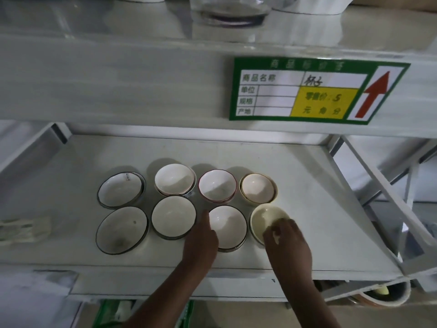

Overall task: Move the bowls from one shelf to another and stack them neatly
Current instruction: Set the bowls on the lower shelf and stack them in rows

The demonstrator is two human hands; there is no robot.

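Several bowls stand in two rows on a white shelf (307, 185). The back row holds a dark-rimmed bowl (120, 189), a white bowl (174, 179), a pink-rimmed bowl (217, 185) and a small cream bowl (257, 188). The front row has a large dark-rimmed bowl (121, 229), a white bowl (173, 217), a stack of white bowls (230, 226) and a pale yellow bowl (263, 218). My right hand (286, 242) grips the near rim of the pale yellow bowl. My left hand (201, 240) rests against the left edge of the white stack, one finger stretched forward.
The upper shelf's front edge carries a green and yellow price label (312, 91) with a red arrow. Glassware (229, 8) stands on that upper shelf. A folded cloth-like bundle (23, 229) lies at the far left. A slanted shelf bracket (383, 197) runs along the right.
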